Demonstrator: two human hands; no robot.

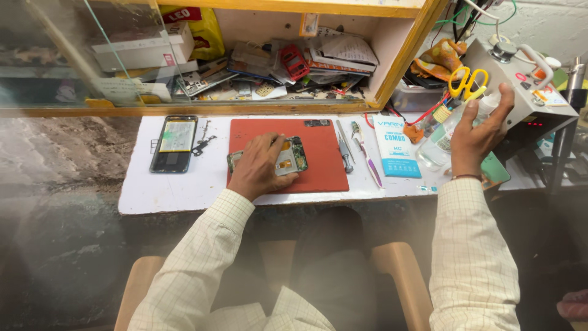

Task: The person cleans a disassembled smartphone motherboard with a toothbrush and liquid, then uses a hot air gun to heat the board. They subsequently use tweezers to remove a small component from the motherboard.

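My left hand lies flat on an opened phone body with its circuit boards showing, resting on a red mat. Over at the right side of the white worktop, my right hand grips a clear plastic bottle with a white cap. A detached phone screen panel lies to the left of the mat, next to a small black flex part.
Tweezers and a thin screwdriver and a purple-handled tool lie right of the mat, beside a blue-and-white packet. Yellow scissors rest on a grey machine. A cluttered wooden shelf stands behind.
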